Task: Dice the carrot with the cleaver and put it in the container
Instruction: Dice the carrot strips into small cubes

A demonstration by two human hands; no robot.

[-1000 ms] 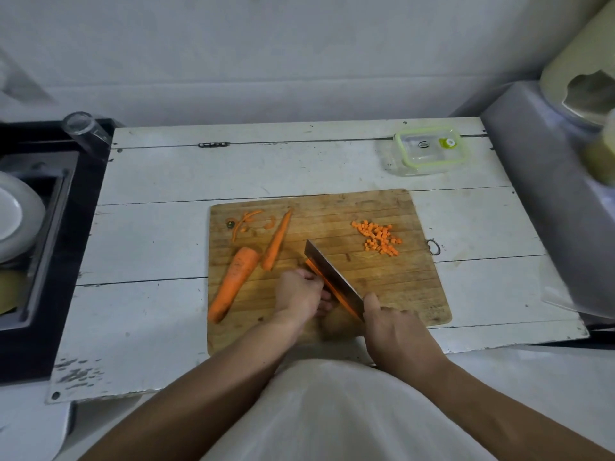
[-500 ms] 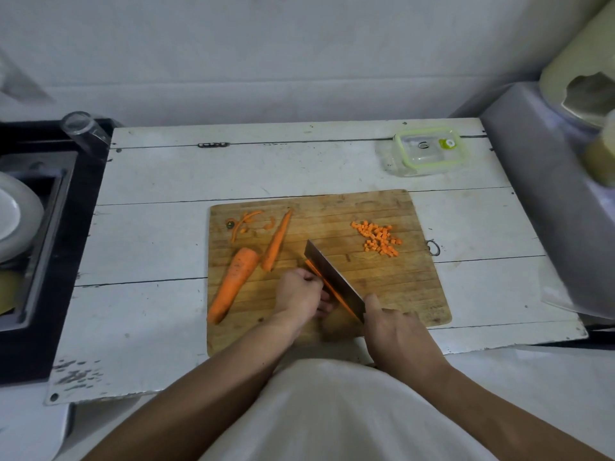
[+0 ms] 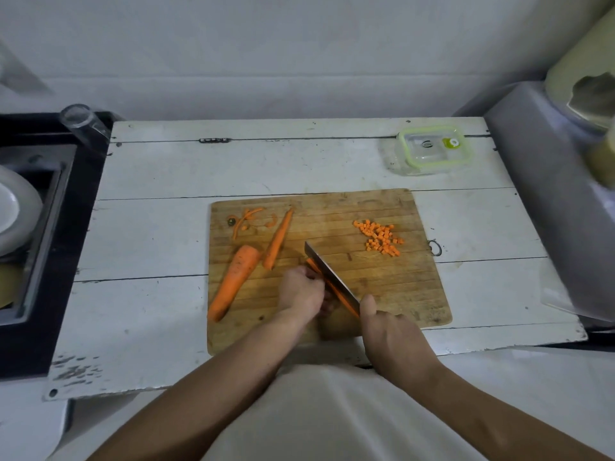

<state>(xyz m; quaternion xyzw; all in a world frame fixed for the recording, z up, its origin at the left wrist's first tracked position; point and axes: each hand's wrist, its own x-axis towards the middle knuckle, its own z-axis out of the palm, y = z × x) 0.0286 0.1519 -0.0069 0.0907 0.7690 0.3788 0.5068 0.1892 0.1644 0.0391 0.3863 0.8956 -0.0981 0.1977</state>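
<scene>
Task approx a third done, by my read. Small pile of diced carrot [image 3: 379, 240] sits on far-right part of the cutting board [image 3: 382, 294], cubes fairly even, bright orange, a few strays round the edge. None in the container [image 3: 432, 149] yet; it stands on the white worktop [image 3: 159, 168] well beyond the board's far-right corner, lid w/ green rim looks shut on top, so it will need opening before transfer.

Step in hand: slicing. Right hand [image 3: 392, 331] has its grip clamped on the cleaver [image 3: 331, 276] handle, thumb up near the blade heel; handle itself hidden in the fist. Blade runs diagonally, tip pointing far-left, edge down on the carrot strip [image 3: 342, 299] under it. Left hand [image 3: 301, 292] has fingers curled, knuckles just beside the blade's flat, pinning the strip; how much lies under the hand can't tell.

Left to cut: a thick carrot half [image 3: 233, 282] lying aslant on the board's left side, cut face at the far end, skin w/ dark specks; a thin tapered carrot piece [image 3: 278, 241] just beside it, tip pointing far. Peel scraps [image 3: 246, 219] at far-left corner, prob. waste.

Then: cross-cut strips to dice, gather all, open container, load it.
</scene>
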